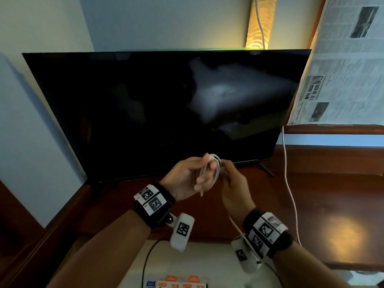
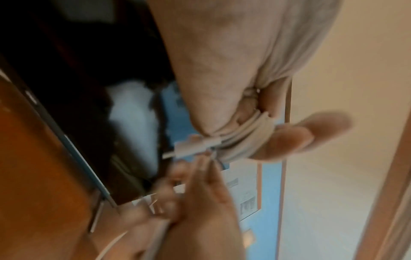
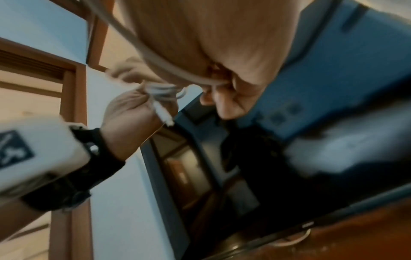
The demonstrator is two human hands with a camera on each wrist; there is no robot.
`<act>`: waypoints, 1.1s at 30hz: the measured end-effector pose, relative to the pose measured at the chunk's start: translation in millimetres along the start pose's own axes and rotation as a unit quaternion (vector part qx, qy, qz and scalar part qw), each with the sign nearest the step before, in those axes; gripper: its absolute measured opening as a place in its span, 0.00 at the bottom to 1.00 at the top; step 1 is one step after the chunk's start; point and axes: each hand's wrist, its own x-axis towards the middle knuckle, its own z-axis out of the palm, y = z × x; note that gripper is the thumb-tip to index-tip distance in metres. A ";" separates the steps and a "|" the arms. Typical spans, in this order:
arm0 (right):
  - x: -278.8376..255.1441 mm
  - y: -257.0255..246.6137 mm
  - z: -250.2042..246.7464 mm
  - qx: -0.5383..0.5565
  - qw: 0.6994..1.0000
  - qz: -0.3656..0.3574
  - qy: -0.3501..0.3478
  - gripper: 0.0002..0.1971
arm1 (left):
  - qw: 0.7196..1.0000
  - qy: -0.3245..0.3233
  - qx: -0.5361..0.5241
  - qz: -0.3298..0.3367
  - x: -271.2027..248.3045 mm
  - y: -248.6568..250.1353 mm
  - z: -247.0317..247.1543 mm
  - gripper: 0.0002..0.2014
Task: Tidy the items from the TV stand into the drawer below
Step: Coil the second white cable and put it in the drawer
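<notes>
- Left hand (image 1: 188,176) grips a coiled white cable (image 1: 214,166), loops bunched between thumb and fingers; the coil is held in the air above the wooden TV stand (image 1: 324,196), in front of the TV (image 1: 158,109).
- Right hand (image 1: 233,188) pinches the same cable just beside the coil; the loose run trails down past the right wrist.
- Left wrist view: loops wrapped against the fingers (image 2: 289,139); a white plug end (image 2: 189,146) sticks out of the bundle.
- Open drawer (image 1: 212,258) below the hands, white inside, holding orange-labelled packets (image 1: 180,283) and a black cord (image 1: 145,265).
- Second white cable (image 1: 287,183) hangs at the TV's right edge.
- Newspaper (image 1: 340,65) covers the window at right.
</notes>
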 end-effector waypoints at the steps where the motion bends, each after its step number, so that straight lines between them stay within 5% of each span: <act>1: -6.0 4.3 6.0 0.008 0.999 0.032 -0.022 0.15 | 0.998 0.031 -0.049 0.028 4.6 -1.9 1.6 0.17; 3: -16.3 4.6 12.9 0.024 0.988 0.122 -0.092 0.12 | 0.990 0.109 -0.057 0.070 15.7 -3.4 6.9 0.17; 6: -22.0 -9.4 12.9 0.034 0.960 0.198 -0.193 0.10 | 0.950 0.204 0.216 0.092 27.0 -9.1 5.5 0.17; 9: -12.4 -26.0 0.4 -0.007 0.964 0.149 -0.219 0.08 | 0.849 0.191 0.492 0.019 25.6 -12.2 -3.6 0.11; 11: -2.4 -31.1 -13.5 -0.049 0.978 0.079 -0.188 0.17 | 0.827 0.155 0.540 -0.029 17.6 -10.0 -10.7 0.16; 15: 11.5 -28.8 -37.1 -0.058 0.990 0.045 -0.119 0.10 | 0.879 0.057 0.467 -0.077 0.6 -4.5 -8.1 0.36; 21: 3.9 -28.6 -45.4 -0.039 0.973 0.058 -0.219 0.06 | 0.905 -0.087 0.369 -0.193 -9.3 -0.8 -17.5 0.25; 27: 13.1 -33.4 -55.5 -0.028 0.973 0.012 -0.230 0.06 | 0.943 -0.087 0.269 -0.173 -12.7 -5.2 -12.6 0.21; 31: 20.6 -24.3 -51.3 0.055 0.992 0.074 -0.084 0.16 | 0.988 -0.036 0.100 -0.109 -12.4 -7.5 -8.1 0.22; 33: 20.6 -16.5 -47.1 0.088 0.989 0.118 -0.027 0.12 | 0.996 -0.028 -0.049 -0.068 -11.6 -5.1 -1.2 0.22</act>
